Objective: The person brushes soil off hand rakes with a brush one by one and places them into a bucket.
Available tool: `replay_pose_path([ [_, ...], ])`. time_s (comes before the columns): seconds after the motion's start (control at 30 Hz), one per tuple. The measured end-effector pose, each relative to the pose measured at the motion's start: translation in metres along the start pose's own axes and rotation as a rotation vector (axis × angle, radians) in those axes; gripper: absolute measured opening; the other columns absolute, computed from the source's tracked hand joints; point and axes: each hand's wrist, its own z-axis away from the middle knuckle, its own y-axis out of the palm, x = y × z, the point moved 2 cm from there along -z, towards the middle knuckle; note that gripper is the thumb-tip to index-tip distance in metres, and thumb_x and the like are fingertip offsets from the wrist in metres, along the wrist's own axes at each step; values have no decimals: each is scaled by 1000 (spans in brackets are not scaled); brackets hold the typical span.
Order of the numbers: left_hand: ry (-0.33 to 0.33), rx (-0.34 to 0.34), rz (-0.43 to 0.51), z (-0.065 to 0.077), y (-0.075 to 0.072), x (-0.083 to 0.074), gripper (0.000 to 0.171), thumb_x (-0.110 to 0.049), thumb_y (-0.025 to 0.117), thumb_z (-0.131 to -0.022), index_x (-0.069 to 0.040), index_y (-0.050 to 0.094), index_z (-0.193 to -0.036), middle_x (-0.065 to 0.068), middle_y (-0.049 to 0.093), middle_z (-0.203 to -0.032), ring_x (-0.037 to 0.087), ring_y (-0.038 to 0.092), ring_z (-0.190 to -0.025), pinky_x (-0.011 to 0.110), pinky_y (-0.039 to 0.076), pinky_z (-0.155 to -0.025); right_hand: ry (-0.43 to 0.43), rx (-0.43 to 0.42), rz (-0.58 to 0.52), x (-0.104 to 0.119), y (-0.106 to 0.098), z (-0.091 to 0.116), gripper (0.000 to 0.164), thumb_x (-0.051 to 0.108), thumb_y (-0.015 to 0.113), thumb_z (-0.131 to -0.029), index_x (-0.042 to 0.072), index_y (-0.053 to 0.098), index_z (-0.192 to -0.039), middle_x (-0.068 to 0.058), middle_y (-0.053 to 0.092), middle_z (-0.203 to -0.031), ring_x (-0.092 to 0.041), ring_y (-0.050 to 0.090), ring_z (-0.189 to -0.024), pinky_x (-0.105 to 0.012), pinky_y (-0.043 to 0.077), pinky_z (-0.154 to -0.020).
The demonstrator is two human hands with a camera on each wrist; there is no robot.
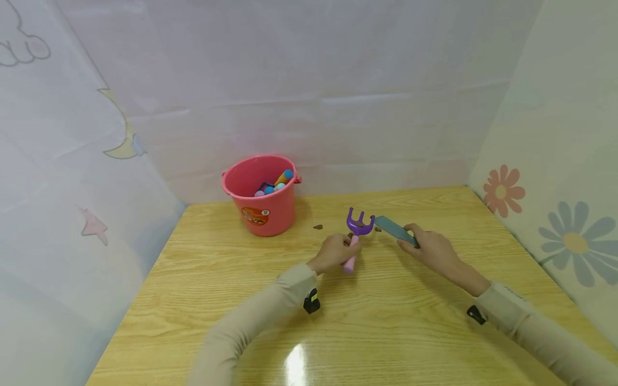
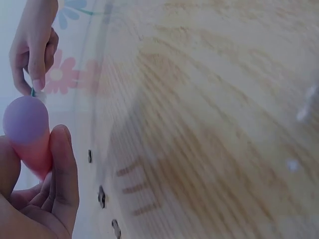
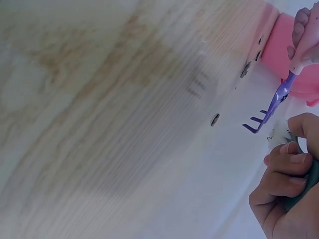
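My left hand (image 1: 333, 253) grips the pink handle (image 2: 31, 124) of a toy garden rake (image 1: 368, 228). Its purple three-pronged head points away from me, above the wooden table, with prong shadows below in both wrist views. To the right, my right hand (image 1: 436, 254) holds a flat, grey-green tool (image 1: 393, 227) with fingers and thumb. The tool's tip reaches close to the rake's head. In the right wrist view, fingers wrap a dark green handle (image 3: 303, 191) and the tool's far end looks pale with dark marks; I cannot tell its kind.
Small dark brown bits (image 1: 317, 227) lie on the wooden table (image 1: 217, 300) around the rake. A pink bucket (image 1: 277, 214) stands at the back left with colourful toy pieces (image 1: 269, 190) inside. Printed sheets (image 1: 338, 123) enclose the table's back and sides.
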Motion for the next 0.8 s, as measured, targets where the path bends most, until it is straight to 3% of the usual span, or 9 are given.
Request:
replay_pose_path([
  [0.13,1,3,-17,0,-9,3,31,-27,66,-95,-7,65,-71,-1,58,-59,5,48,-48,18,36,-42,2,6,-16,4,2,-2,47,31,64,-97,-4,54,-127,3,41,-53,-9,33,-41,-26,26,-40],
  [0.47,-24,-3,-33,2,-18,8,27,-25,67,-94,-8,68,-73,-1,59,-58,6,50,-47,18,39,-42,-29,-7,-16,14,6,-11,47,31,64,-97,-5,55,-126,4,42,-52,-8,34,-41,-25,27,-40],
  [0.8,-26,-20,-25,6,-20,6,25,-26,69,-93,-3,76,-95,-1,63,-62,6,54,-49,18,42,-45,-99,-23,-59,30,11,-20,45,30,66,-97,-2,55,-126,5,46,-55,-7,37,-42,-25,30,-41],
])
